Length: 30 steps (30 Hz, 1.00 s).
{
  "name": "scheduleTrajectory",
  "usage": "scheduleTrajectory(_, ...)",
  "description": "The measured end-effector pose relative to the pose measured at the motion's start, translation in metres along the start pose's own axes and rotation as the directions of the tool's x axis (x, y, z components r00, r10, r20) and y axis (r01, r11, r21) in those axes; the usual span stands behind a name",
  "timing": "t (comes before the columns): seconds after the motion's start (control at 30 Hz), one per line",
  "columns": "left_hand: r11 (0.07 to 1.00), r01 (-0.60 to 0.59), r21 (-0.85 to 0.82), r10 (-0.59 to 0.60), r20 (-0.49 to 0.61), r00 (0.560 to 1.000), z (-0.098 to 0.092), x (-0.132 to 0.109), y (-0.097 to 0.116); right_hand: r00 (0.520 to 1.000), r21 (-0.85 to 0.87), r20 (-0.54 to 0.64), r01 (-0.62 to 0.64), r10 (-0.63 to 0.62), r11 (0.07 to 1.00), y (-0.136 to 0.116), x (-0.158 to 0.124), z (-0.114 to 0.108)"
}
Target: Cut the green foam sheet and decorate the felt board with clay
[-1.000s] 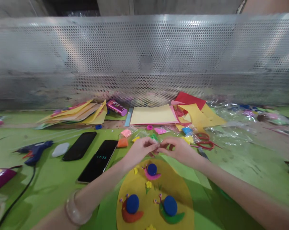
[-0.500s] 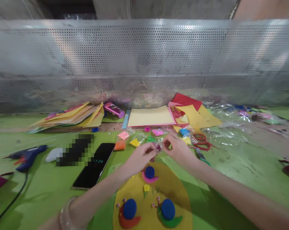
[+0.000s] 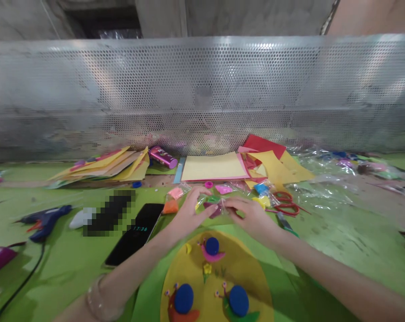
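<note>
Near the right hand (image 3: pixel 256 219), red scissors (image 3: pixel 291 206).

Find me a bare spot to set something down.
Bare green table shows between the right forearm and the clear plastic, and at left between cord and nearer phone. The far middle is crowded: packets, scissors, paper.

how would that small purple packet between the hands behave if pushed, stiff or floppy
The purple packet is probably floppy rather than stiff, as its clear wrapping looks thin and creased. It's likely light, being small beside the left hand. The shiny film might also feel a bit slippery, though the fingers partly hide it.
</note>
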<state>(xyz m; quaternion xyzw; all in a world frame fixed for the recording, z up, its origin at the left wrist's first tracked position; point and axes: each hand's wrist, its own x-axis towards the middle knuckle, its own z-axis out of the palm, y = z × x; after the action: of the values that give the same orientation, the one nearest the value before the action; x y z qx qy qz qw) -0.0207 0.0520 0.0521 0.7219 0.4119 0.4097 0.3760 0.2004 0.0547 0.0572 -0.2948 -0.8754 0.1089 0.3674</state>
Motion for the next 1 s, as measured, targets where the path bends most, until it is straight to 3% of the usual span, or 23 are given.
scheduleTrajectory(0.2, 0.985, 0.053, -0.166, -0.011, 0.241, 0.97, 0.002, 0.004, -0.013, 0.999, 0.06, 0.033, -0.019, 0.017, 0.998, -0.009, 0.006, -0.008)
scheduleTrajectory(0.47, 0.93, 0.157, -0.333, -0.026, 0.368, 0.929, 0.008, 0.0, -0.021, 0.993, 0.073, -0.002, -0.115, 0.116, 0.991, -0.014, -0.001, -0.001)
scheduleTrajectory(0.8, 0.871, 0.248, -0.424, -0.078, 0.378, 0.922, 0.014, -0.002, -0.024, 0.999, 0.075, -0.006, -0.034, 0.034, 0.997, -0.017, -0.001, -0.003)
scheduleTrajectory(1.0, 0.853, 0.277, -0.442, -0.121, 0.349, 0.929, 0.01, -0.004, -0.02, 0.995, 0.064, -0.1, -0.01, 0.017, 0.998, -0.022, -0.002, -0.003)
